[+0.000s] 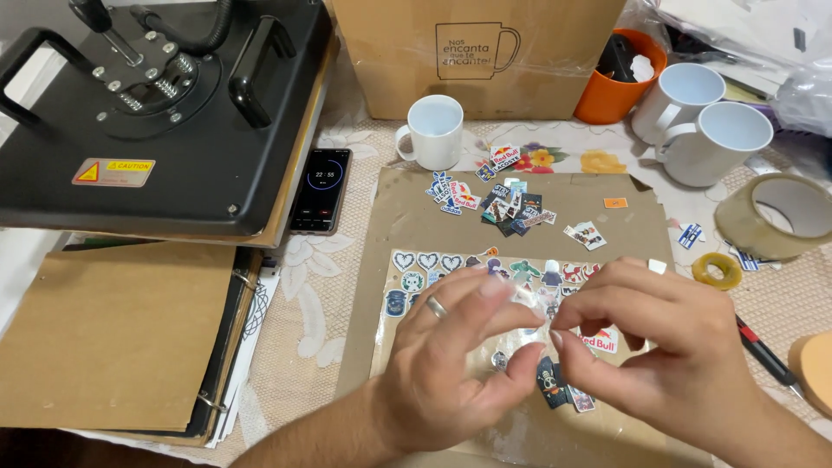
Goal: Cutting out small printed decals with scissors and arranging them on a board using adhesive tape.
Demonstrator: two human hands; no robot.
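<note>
While hands (pixel 537 347) pinch: mugs (pixel 702 117) beyond.

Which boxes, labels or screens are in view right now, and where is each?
Cardboard box: back centre, brown, dark mug outline printed on it.
Warning label: on the black heat press, rectangular, silver with yellow and red.
Phone: beside the press, black, screen lit with a round dial.

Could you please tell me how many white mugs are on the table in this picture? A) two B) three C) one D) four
B: one white mug stands alone in front of the cardboard box, and two more, a rear mug and a front mug, stand together beside the orange cup.
</note>
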